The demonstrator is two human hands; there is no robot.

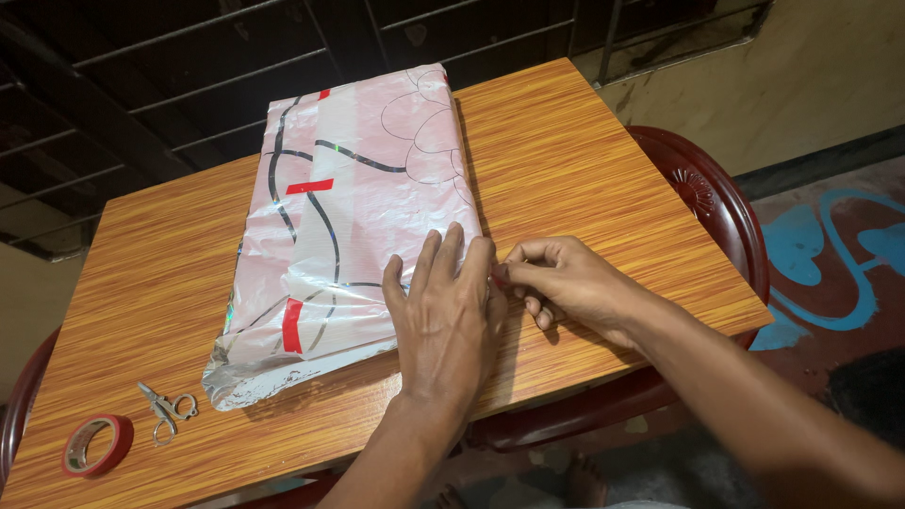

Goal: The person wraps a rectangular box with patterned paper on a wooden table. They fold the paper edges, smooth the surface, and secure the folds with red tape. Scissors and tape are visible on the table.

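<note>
Nearest, the left hand is lying flat, fingers spread, pressing down the near right corner of the wrapped parcel. Beside it, the right hand is pinching what may be a scrap of red tape at the parcel's edge. The glossy wrap is probably slippery and crease-prone; firm edges offer the safest hold. The parcel is lying mid-table, with scissors and a tape roll at the near left.
</note>
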